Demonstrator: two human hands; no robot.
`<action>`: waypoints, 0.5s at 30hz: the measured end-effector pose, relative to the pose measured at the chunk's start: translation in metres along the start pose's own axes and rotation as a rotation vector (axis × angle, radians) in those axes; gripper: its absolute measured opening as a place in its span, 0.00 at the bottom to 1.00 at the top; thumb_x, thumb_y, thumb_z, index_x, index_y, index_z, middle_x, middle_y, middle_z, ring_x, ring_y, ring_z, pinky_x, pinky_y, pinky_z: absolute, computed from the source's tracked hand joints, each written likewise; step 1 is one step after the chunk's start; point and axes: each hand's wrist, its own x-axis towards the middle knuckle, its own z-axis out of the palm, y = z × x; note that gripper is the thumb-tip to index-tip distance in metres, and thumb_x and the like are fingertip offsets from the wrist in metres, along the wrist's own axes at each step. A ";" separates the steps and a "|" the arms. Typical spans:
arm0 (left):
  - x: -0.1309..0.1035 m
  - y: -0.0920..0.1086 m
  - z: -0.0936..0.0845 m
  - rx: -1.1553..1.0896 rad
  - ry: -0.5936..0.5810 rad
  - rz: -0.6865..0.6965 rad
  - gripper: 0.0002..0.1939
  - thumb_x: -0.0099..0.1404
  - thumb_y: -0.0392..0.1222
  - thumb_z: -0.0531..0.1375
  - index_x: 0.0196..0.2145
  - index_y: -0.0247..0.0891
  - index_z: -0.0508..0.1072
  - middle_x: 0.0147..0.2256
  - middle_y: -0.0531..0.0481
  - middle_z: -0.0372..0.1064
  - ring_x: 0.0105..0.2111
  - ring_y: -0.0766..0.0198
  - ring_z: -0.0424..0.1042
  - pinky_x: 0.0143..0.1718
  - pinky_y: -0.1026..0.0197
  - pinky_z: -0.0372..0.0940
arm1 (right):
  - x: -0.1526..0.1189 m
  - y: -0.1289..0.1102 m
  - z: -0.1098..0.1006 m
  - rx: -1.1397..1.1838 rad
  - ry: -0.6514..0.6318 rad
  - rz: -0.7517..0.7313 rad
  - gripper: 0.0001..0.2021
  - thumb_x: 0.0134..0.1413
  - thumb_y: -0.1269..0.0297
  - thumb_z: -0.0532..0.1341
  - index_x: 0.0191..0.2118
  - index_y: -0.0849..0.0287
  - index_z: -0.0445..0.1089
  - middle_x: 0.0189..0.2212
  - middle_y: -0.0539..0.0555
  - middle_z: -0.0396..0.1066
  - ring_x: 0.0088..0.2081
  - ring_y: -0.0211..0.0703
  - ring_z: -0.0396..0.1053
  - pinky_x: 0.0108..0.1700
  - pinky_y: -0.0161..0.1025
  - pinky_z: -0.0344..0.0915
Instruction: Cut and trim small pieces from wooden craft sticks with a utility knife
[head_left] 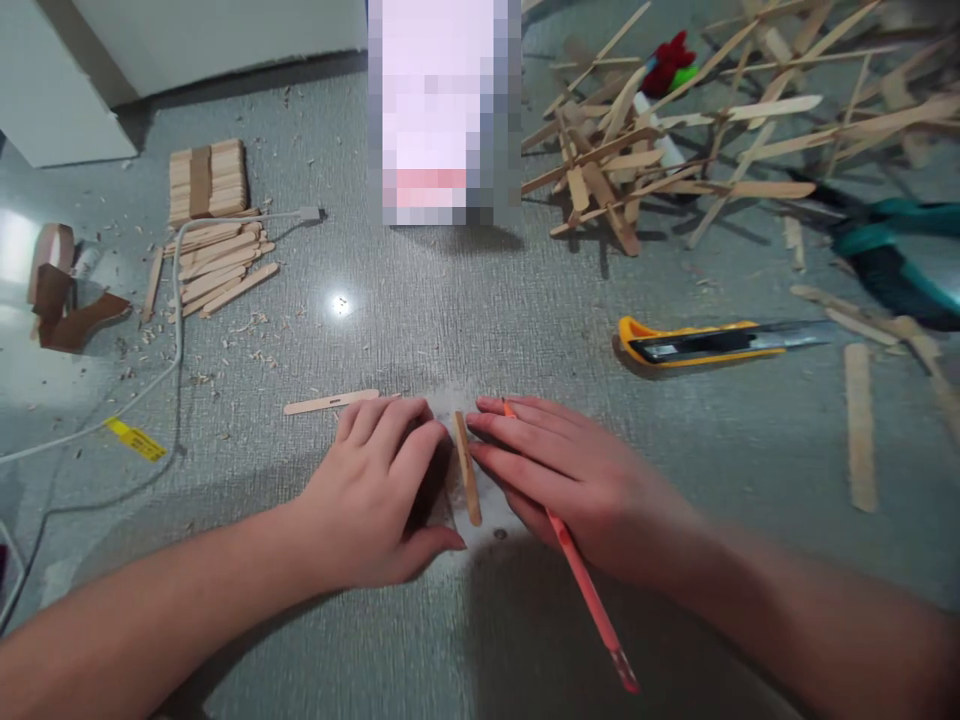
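Beneath everything, a ridged grey surface [450, 310] is partly covered, at far right, by a tangled pile of flat wooden sticks [780, 106]. Between both hands a thin wooden stick [467, 472] is placed, long axis running forward, far end leaning slightly left. The left hand [379, 490] is curled, its grip hidden; by the outstretched right hand [574, 465] a slim coral pencil [589, 582] is held.
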 end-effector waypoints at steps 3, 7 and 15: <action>-0.002 -0.001 0.001 -0.039 -0.001 -0.051 0.45 0.53 0.67 0.71 0.53 0.28 0.64 0.51 0.31 0.65 0.48 0.42 0.65 0.49 0.35 0.66 | -0.002 0.001 0.002 0.006 0.012 -0.006 0.11 0.65 0.76 0.58 0.49 0.63 0.74 0.53 0.62 0.78 0.57 0.53 0.74 0.58 0.52 0.73; -0.003 -0.002 0.002 -0.140 0.039 -0.028 0.48 0.49 0.59 0.76 0.57 0.30 0.61 0.52 0.32 0.62 0.50 0.44 0.66 0.50 0.39 0.70 | -0.006 0.003 0.005 0.024 0.002 0.000 0.12 0.66 0.74 0.58 0.52 0.62 0.73 0.54 0.62 0.77 0.58 0.53 0.74 0.58 0.53 0.73; -0.002 -0.004 0.005 -0.250 0.052 0.069 0.35 0.58 0.51 0.73 0.54 0.33 0.63 0.54 0.34 0.63 0.53 0.50 0.69 0.53 0.48 0.73 | -0.006 0.004 0.004 0.027 -0.007 -0.022 0.10 0.67 0.72 0.59 0.48 0.63 0.76 0.54 0.64 0.77 0.58 0.56 0.73 0.58 0.54 0.71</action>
